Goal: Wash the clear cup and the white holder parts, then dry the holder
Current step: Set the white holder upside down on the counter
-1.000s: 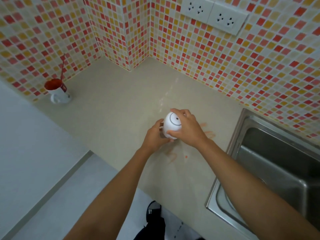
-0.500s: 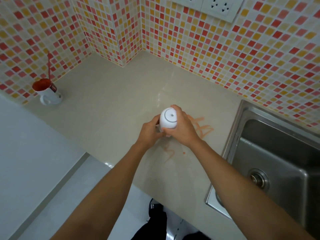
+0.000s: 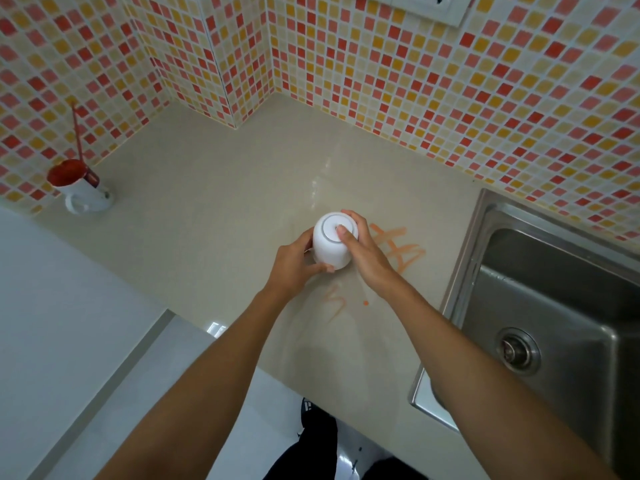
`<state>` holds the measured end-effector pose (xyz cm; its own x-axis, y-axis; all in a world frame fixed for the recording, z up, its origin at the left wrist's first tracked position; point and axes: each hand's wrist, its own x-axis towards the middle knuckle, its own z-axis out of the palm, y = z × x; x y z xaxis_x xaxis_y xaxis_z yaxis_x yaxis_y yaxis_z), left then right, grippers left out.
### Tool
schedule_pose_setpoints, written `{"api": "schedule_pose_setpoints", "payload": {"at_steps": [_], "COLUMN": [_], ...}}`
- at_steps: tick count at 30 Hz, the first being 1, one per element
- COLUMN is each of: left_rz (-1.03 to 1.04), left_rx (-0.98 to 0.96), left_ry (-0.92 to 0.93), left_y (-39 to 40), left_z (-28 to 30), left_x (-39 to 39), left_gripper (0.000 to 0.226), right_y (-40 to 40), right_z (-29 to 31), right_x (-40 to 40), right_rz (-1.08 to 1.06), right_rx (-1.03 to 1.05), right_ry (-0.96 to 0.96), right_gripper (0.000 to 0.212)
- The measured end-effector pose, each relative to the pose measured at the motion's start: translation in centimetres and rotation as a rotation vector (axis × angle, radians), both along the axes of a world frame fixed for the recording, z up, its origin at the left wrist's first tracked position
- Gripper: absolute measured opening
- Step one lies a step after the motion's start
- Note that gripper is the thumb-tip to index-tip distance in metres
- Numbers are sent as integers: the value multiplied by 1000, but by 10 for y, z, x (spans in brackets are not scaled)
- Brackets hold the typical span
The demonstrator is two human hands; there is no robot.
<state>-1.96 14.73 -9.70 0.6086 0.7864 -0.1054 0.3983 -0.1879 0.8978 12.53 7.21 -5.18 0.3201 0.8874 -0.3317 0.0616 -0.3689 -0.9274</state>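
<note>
We grip the white holder (image 3: 332,241) with both hands, left hand (image 3: 294,268) and right hand (image 3: 367,254), fingers curled round it | mid tabletop (image 3: 207,209), over orange marks (image 3: 398,247) | sink (image 3: 540,306) edge near right | red-filled cup (image 3: 81,187) well apart, far left.

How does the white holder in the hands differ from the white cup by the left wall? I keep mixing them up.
The white holder is gripped by the left hand and right hand, its plain closed end facing the camera; the white cup stands untouched on the counter. The cup is red inside, with a red stick and a handle; the holder shows neither. Both are white and rounded.
</note>
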Motion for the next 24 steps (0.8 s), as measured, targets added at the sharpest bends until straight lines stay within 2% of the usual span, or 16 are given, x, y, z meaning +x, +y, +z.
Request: {"api": "schedule_pose_setpoints", "payload": {"at_steps": [5,10,12,14,16,20,24], "left_rz": [-1,-1,-23,-53,-73,-43,15], "left_rx": [2,8,17,34,82,204,249], "left_ry": [7,36,65,95,112,143,135], "left_y": [0,1,2,4,6,5,-2], "left_z": [-1,-1,0,3,6,7,4], "left_x": [0,1,0,-1,-1,-5,-7], "left_gripper": [78,79,80,81,79,78,69], "right_y": [0,1,-3,-8,-13,-18,-13], "right_z": [-8,-10,-11,-13,-15,-19,-22], "right_x": [2,3,5,12,24,35,27], "right_rz": [3,-16,46,145,223,256,197], "right_rx": [14,45,46,28,-8,-19,15], "right_ry": [30,41,37,9,-76,-382,-555], "right_gripper": [28,32,49,78,91,86,77]}}
